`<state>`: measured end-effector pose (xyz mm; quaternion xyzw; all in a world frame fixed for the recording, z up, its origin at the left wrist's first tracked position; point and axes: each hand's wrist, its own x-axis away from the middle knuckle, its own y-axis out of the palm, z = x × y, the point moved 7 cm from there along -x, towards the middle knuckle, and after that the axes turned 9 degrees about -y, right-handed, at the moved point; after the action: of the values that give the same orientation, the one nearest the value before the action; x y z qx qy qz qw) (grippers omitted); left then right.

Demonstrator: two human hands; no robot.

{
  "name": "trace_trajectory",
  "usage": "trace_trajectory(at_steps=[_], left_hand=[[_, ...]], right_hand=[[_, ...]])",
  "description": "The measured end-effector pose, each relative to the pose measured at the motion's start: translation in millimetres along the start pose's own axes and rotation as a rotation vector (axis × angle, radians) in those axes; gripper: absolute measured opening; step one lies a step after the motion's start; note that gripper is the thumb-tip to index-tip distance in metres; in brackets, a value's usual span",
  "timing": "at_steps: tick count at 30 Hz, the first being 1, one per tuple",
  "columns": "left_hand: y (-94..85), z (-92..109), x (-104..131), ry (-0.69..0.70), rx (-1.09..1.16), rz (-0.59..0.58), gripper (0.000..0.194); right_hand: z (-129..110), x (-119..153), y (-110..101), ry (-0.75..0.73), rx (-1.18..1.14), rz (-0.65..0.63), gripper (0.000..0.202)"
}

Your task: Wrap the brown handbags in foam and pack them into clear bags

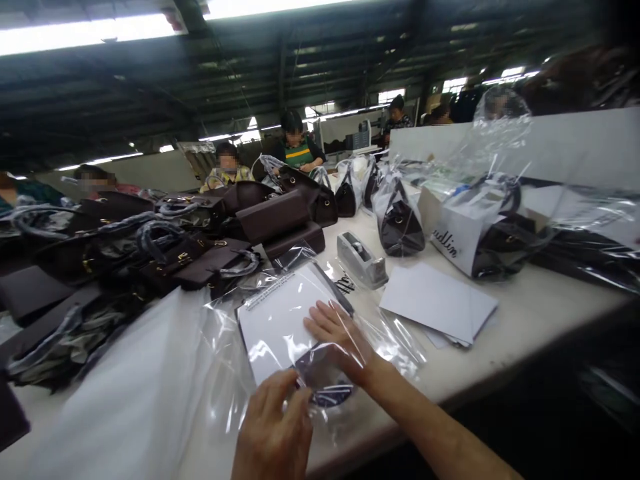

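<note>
A clear plastic bag [230, 373] lies on the table before me, with a dark handbag [327, 373] and a white printed card [275, 320] showing through it. My left hand [275, 427] is at the near edge, thumb and fingers pinched on the plastic. Stretched out flat, my right hand [343, 340] rests over the card's right side; whether it is inside the film or on top, I cannot tell. Just beyond stands a grey tape dispenser [361, 259]. To the right of my right hand lies a stack of white cards [440, 303].
Dark handbags [200, 260] with wrapped handles are heaped at the left. White sheets [125, 400] lie at the front left. Several plastic-wrapped handbags [400, 223] stand at the back and right. The table's front edge [480, 387] runs along the right. Co-workers [297, 150] sit beyond.
</note>
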<state>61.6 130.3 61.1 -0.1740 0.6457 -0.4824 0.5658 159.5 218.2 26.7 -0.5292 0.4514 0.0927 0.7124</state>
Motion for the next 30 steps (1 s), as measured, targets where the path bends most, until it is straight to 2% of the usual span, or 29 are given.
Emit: trace_trajectory(at_steps=[3,6,7,9,12,14,16,21,24,30], left_hand=[[22.9,-6,-1,0.077,-0.145,-0.018,0.026],[43.5,-7,3,0.186,-0.194,-0.019,0.039],[48.3,-6,6,0.215,-0.192,-0.015,0.046],[54.5,-2,12,0.262,-0.18,0.011,0.056],[59.4,6,19,0.268,-0.158,0.062,0.054],[65.5,10,20,0.224,-0.175,0.039,0.054],[71.2,13,17,0.17,-0.226,0.01,0.052],[68.3,14,4,0.164,-0.261,0.034,0.036],[57.5,1,-7,0.176,-0.219,0.037,0.036],[34.3,-38,-40,0.037,-0.079,-0.046,0.039]], right_hand=[[-11,32,-19,-0.011,-0.027,-0.055,0.035],[-17,95,-49,0.001,-0.08,-0.008,0.036],[-8,119,-58,0.069,-0.038,-0.005,0.037],[24,164,-74,0.262,0.182,-0.051,0.037],[81,205,-91,0.474,0.486,-0.189,0.036],[111,212,-94,0.532,0.546,-0.28,0.038],[128,210,-90,0.543,0.54,-0.366,0.035],[132,198,-86,0.489,0.456,-0.469,0.026],[133,192,-94,0.436,0.388,-0.475,0.025],[140,176,-117,0.38,0.369,-0.428,0.019]])
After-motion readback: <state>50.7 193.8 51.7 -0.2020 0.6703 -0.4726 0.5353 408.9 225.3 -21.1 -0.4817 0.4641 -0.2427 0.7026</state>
